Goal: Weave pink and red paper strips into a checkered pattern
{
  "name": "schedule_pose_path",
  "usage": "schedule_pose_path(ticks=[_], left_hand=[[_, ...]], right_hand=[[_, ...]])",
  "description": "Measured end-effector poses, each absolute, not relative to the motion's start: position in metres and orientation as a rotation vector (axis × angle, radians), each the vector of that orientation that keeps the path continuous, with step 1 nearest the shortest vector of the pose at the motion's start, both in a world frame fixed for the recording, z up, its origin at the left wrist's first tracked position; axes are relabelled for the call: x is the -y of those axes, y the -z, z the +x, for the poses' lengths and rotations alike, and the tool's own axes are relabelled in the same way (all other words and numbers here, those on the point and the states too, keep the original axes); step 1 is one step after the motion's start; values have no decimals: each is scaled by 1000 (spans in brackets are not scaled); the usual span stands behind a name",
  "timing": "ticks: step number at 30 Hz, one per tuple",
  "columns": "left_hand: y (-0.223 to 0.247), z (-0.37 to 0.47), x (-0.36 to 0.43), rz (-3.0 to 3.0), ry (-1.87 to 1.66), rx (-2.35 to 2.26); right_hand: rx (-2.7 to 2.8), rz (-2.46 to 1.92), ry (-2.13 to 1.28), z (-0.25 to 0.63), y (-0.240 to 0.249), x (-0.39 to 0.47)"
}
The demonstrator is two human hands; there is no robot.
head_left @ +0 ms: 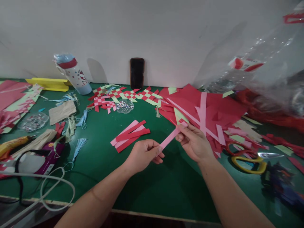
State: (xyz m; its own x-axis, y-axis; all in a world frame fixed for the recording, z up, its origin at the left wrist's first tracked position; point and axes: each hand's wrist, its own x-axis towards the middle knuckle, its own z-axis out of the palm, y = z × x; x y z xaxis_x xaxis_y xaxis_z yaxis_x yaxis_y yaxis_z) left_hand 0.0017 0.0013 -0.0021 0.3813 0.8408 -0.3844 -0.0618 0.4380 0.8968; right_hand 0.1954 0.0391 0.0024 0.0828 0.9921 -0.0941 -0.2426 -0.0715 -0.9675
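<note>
A pink paper strip (170,138) stretches between my two hands above the green table. My left hand (145,154) pinches its lower left end between thumb and fingers. At the upper right end, my right hand (193,141) is closed on the strip, and a bit of red paper (182,121) shows at its fingertips. Whether that red piece is joined to the pink strip I cannot tell. Left of the strip, several loose red and pink paper strips (130,134) lie crossed over one another on the table.
Woven paper pieces (128,94), a dish of rhinestones (124,106) and a leaning phone (137,72) line the back. Red paper sheets (220,109) and scissors (249,163) lie right. Left are a tumbler (76,76), tassels (80,147), a glue gun (14,147) and a cable (71,186).
</note>
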Motion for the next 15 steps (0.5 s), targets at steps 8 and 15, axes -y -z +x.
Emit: schedule_pose_path(ticks=[8,15], left_hand=[[2,2,-2,964,-684,-1020],[3,2,-1,955,-693,-1002]], right_hand=[[867,-1126,-1285,194,-2,-40],[891,-1123,-1316,194,-1,-41]])
